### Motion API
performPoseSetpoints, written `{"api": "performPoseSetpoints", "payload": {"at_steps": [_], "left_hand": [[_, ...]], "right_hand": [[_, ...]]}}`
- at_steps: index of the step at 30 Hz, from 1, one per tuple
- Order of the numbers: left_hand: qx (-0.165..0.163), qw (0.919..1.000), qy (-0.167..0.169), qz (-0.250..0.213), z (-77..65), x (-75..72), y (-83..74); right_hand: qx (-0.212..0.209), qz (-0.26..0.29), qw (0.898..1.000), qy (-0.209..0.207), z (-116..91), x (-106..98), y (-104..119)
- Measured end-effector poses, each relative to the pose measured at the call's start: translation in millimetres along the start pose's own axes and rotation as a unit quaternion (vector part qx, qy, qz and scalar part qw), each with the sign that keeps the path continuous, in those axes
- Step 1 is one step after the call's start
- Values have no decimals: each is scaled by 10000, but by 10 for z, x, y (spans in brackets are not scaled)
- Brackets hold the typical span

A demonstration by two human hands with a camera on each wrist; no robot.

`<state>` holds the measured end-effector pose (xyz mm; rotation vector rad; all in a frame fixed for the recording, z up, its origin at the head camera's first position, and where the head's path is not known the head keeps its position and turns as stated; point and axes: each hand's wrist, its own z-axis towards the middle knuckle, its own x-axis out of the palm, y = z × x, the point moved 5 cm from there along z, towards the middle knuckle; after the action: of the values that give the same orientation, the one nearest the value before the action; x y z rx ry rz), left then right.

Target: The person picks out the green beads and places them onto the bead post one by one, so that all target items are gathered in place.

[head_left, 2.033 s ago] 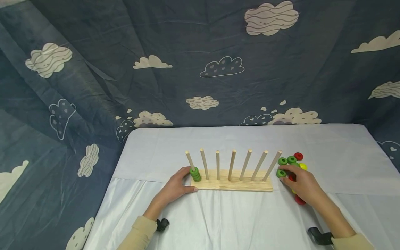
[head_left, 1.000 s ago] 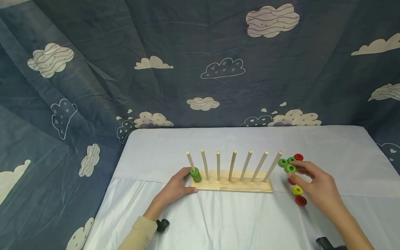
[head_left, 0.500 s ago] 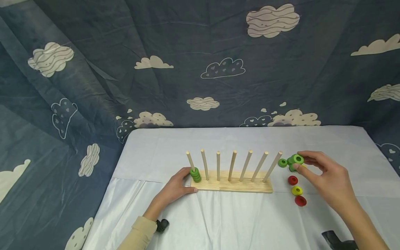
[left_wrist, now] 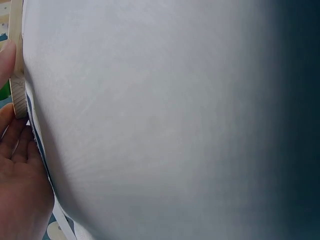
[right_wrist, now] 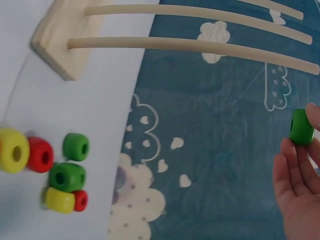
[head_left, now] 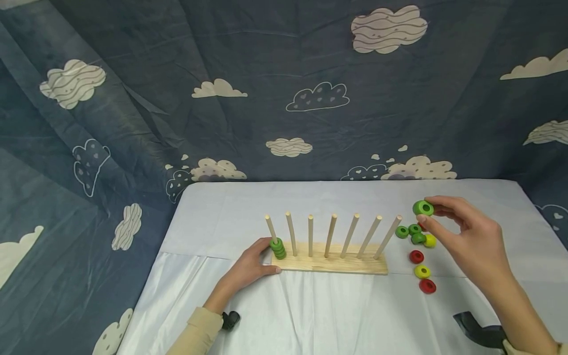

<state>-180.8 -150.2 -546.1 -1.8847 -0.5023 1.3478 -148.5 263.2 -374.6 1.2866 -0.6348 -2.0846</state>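
Observation:
A wooden peg rack (head_left: 333, 265) with a row of upright pegs stands on the white cloth. My left hand (head_left: 247, 267) grips its left end, thumb at the front edge and fingers behind; the left wrist view shows thumb and fingers on either side of the board (left_wrist: 19, 97). Several green beads (head_left: 278, 248) are stacked on the leftmost peg. Raised past the rack's right end, my right hand (head_left: 477, 236) pinches a green bead (head_left: 417, 206) between thumb and fingers. In the right wrist view this bead (right_wrist: 301, 128) has its hole facing left, toward the pegs.
Loose beads lie right of the rack: a cluster with green beads (head_left: 402, 231) and a yellow bead (head_left: 430, 240), plus a red bead (head_left: 415, 257), another yellow bead (head_left: 419, 274) and a red bead (head_left: 427, 291) nearer the front. A cloud-print curtain (head_left: 266, 118) hangs behind.
My right hand has carried the pinched green bead from beside the rack's right end, rightward and up above the loose beads. The left hand has stayed on the rack.

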Motion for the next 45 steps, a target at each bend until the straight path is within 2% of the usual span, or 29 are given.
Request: {"api": "performPoseSetpoints", "payload": {"at_steps": [11, 21, 28, 38, 45], "left_hand": [[-2, 10000, 24, 37, 1, -3, -7], [22, 10000, 8, 9, -8, -3, -11], [8, 10000, 6, 59, -3, -8, -26], [-49, 10000, 28, 59, -2, -9, -3], [140, 9999, 1, 97, -5, -12, -27]], "right_hand": [[-445, 593, 9970, -202, 150, 7, 317], [-1256, 869, 9882, 150, 275, 98, 648], [-1506, 624, 9857, 423, 322, 184, 813], [-1936, 435, 9772, 759, 390, 313, 1023], [-2295, 429, 9682, 903, 404, 433, 1117]]}}
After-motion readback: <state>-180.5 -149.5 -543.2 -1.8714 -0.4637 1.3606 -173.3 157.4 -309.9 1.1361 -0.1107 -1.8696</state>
